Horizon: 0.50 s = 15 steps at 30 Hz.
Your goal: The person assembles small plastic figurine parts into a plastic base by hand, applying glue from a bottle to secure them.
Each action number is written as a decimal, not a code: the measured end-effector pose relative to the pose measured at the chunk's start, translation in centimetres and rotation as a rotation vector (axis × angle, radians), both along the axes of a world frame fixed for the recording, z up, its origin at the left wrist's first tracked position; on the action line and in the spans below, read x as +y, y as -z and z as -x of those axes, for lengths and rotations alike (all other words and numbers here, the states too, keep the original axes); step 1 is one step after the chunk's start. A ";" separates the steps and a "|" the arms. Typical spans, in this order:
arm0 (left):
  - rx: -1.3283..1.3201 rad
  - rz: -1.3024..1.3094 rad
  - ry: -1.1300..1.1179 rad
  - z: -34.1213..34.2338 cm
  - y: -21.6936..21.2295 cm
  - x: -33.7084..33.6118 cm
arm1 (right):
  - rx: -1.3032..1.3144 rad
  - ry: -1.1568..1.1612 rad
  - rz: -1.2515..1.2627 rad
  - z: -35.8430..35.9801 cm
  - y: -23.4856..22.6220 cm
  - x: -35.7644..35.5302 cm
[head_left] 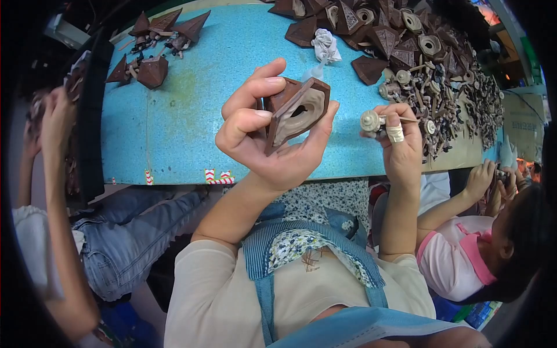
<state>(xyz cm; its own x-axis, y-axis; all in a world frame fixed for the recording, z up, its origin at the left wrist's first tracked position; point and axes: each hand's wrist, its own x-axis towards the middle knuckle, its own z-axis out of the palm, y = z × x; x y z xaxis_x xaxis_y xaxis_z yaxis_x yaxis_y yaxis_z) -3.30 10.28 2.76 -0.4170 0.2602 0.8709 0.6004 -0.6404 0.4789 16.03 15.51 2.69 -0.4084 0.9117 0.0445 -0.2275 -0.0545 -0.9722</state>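
Above the blue tabletop, my left hand (255, 136) is closed around a brown angular piece (297, 119), its fingers behind and its thumb along the right edge. The piece's open side shows a beige swirled lining with a dark hole. To the right, my right hand (403, 142) pinches a small beige figure part (370, 121) with a round ridged disc at one end. A thin pointed strip sticks out by the fingertips; whether it belongs to that part I cannot tell. Pale tape wraps one right finger. The two held things are apart.
Brown angular pieces (400, 43) and many small figure parts (464, 98) are heaped at the right. A crumpled white cloth (326, 46) lies behind my left hand, near a translucent tip (316, 71). Finished-looking brown clusters (153, 72) lie upper left. People work on both sides.
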 end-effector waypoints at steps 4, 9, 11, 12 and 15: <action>-0.001 0.052 0.013 0.0 0.4 -0.1 | 0.100 -0.009 0.160 1.2 -0.2 -1.4; -0.003 0.064 0.021 -0.1 0.4 -0.2 | 0.151 -0.044 0.269 1.4 -0.5 -2.5; 0.009 0.076 0.045 0.0 0.6 -0.3 | 0.188 -0.073 0.327 1.3 -0.6 -2.6; -0.014 0.061 0.069 0.0 0.7 -0.3 | 0.190 -0.058 0.330 1.3 -0.6 -2.6; -0.144 0.143 0.224 -0.2 1.0 -1.0 | 0.223 -0.106 0.348 0.9 -0.4 -2.7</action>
